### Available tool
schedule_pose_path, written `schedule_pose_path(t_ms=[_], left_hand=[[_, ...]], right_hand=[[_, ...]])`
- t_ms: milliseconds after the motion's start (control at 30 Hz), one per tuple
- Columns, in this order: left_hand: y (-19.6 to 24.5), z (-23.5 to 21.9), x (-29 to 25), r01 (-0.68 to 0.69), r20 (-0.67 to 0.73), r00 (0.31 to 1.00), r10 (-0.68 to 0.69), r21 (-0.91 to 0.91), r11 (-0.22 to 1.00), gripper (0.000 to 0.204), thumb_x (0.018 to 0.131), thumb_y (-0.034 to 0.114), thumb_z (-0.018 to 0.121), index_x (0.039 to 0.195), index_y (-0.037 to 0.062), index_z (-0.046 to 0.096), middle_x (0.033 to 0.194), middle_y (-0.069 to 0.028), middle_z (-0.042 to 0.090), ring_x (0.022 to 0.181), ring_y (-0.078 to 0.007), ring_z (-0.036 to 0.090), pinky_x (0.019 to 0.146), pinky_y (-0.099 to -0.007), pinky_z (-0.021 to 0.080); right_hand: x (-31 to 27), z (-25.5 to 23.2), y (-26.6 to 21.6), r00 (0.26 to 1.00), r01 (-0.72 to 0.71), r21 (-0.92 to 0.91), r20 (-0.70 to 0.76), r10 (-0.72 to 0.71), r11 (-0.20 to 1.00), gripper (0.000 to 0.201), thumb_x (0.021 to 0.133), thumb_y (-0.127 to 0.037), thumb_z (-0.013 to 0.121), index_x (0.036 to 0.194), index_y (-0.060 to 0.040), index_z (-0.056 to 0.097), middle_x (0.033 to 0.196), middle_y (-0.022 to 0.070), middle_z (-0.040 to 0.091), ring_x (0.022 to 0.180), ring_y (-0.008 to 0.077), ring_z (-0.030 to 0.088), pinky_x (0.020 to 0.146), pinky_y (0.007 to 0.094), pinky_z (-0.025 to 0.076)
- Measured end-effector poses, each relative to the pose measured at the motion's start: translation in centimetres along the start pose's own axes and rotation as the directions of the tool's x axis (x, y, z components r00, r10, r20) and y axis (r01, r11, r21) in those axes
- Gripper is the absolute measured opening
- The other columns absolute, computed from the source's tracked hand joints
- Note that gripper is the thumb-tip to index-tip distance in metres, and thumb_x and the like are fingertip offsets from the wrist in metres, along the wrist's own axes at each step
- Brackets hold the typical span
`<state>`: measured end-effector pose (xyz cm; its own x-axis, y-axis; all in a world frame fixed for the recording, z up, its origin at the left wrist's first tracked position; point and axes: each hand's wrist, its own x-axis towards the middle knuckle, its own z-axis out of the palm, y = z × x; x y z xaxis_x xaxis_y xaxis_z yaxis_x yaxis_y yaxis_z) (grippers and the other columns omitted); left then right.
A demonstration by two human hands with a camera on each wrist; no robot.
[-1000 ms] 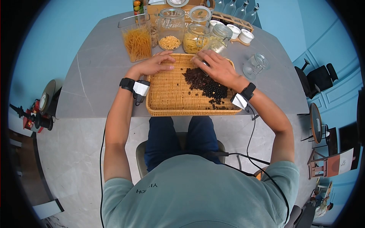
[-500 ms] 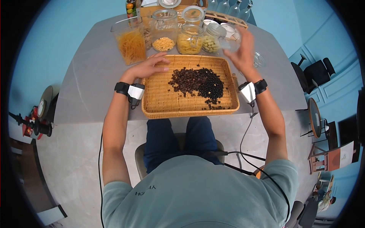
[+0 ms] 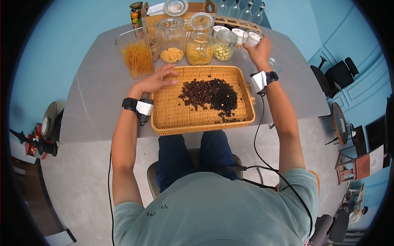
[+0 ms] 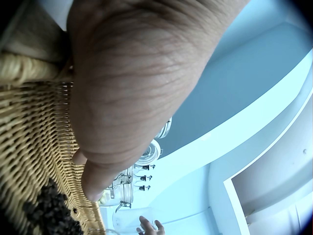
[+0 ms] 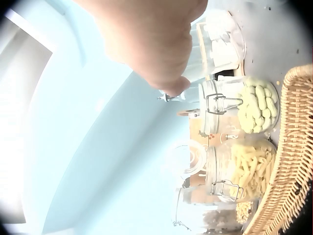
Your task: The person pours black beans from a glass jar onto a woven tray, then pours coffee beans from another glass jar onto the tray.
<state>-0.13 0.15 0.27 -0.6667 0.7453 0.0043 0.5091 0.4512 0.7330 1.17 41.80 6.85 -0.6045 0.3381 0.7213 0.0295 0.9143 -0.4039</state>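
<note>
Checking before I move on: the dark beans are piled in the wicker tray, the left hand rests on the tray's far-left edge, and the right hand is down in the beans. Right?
Not quite. The head view shows the right hand raised beyond the wicker tray, by the jars and holding a clear glass jar, not in the dark beans. The left hand does rest on the tray's far-left edge.

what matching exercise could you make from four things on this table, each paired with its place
Things:
1 dark beans
2 spaghetti container
3 left hand
4 clear jar

Places:
A on the wicker tray's far left edge
B held in the right hand, right of the tray's far corner
C heaped in the tray's right half
D leftmost in the row of jars behind the tray

Pairs: 1-C, 2-D, 3-A, 4-B
</note>
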Motion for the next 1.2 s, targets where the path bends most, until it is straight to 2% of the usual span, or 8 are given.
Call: schedule_pose_path(t_ms=[67, 200, 267, 667, 1100, 1200], left_hand=[[-0.1, 0.1, 0.0, 0.003, 0.0, 1.0, -0.003, -0.004, 1.0, 0.05, 0.095, 0.044, 0.066, 0.132, 0.0104, 0.06, 0.163, -0.0123, 0.023, 0.152, -0.0314, 0.018, 0.122, -0.0453, 0.019], [0.0, 0.1, 0.0, 0.009, 0.004, 1.0, -0.008, -0.03, 1.0, 0.049, 0.095, 0.044, 0.066, 0.132, 0.0109, 0.06, 0.164, -0.0124, 0.023, 0.152, -0.0318, 0.018, 0.122, -0.0455, 0.019], [0.1, 0.0, -0.1, 0.01, 0.008, 1.0, -0.01, -0.036, 0.999, 0.05, 0.095, 0.044, 0.066, 0.132, 0.011, 0.06, 0.164, -0.0125, 0.023, 0.152, -0.0318, 0.018, 0.122, -0.0455, 0.019], [-0.1, 0.0, 0.0, -0.001, 0.002, 1.0, 0.001, 0.004, 1.0, 0.051, 0.095, 0.046, 0.065, 0.132, 0.0111, 0.06, 0.163, -0.0126, 0.024, 0.152, -0.0313, 0.019, 0.122, -0.0448, 0.019], [0.5, 0.0, -0.2, 0.021, 0.006, 1.0, -0.021, -0.02, 1.0, 0.05, 0.095, 0.045, 0.066, 0.132, 0.0106, 0.06, 0.163, -0.0124, 0.024, 0.152, -0.0316, 0.019, 0.122, -0.0455, 0.019], [0.1, 0.0, 0.0, 0.014, 0.005, 1.0, -0.014, -0.014, 1.0, 0.05, 0.095, 0.045, 0.066, 0.132, 0.011, 0.06, 0.163, -0.0123, 0.024, 0.152, -0.0314, 0.018, 0.122, -0.0453, 0.019]], right_hand=[[0.2, 1.2, 0.8, 0.995, -0.048, 0.006, 0.092, 0.048, 0.999, 0.094, 0.067, -0.028, 0.089, 0.136, 0.0097, 0.038, 0.127, 0.0316, 0.052, 0.12, 0.0451, 0.051, 0.102, 0.0493, 0.044], [0.3, 2.8, 2.2, 0.979, -0.104, -0.02, 0.173, 0.106, 0.994, 0.094, 0.068, -0.028, 0.089, 0.135, 0.0105, 0.036, 0.128, 0.0333, 0.05, 0.118, 0.0477, 0.052, 0.102, 0.05, 0.044], [0.2, 3.3, 2.6, 0.955, -0.183, -0.023, 0.234, 0.184, 0.983, 0.095, 0.068, -0.027, 0.09, 0.135, 0.0104, 0.034, 0.131, 0.0343, 0.047, 0.121, 0.0485, 0.05, 0.103, 0.0498, 0.044], [-0.4, 4.7, 4.4, 0.905, -0.322, 0.011, 0.297, 0.304, 0.947, 0.094, 0.068, -0.028, 0.09, 0.131, 0.0124, 0.034, 0.135, 0.0367, 0.043, 0.127, 0.0482, 0.046, 0.106, 0.0474, 0.042], [-1.0, 4.7, 4.4, 0.898, -0.362, 0.025, 0.277, 0.342, 0.932, 0.096, 0.072, -0.029, 0.089, 0.135, 0.0132, 0.03, 0.136, 0.0372, 0.041, 0.127, 0.0502, 0.046, 0.107, 0.0472, 0.042], [-1.0, 4.7, 4.6, 0.918, -0.323, 0.052, 0.259, 0.3, 0.945, 0.096, 0.071, -0.028, 0.089, 0.135, 0.0135, 0.031, 0.136, 0.0371, 0.042, 0.13, 0.0505, 0.042, 0.11, 0.0485, 0.038]])
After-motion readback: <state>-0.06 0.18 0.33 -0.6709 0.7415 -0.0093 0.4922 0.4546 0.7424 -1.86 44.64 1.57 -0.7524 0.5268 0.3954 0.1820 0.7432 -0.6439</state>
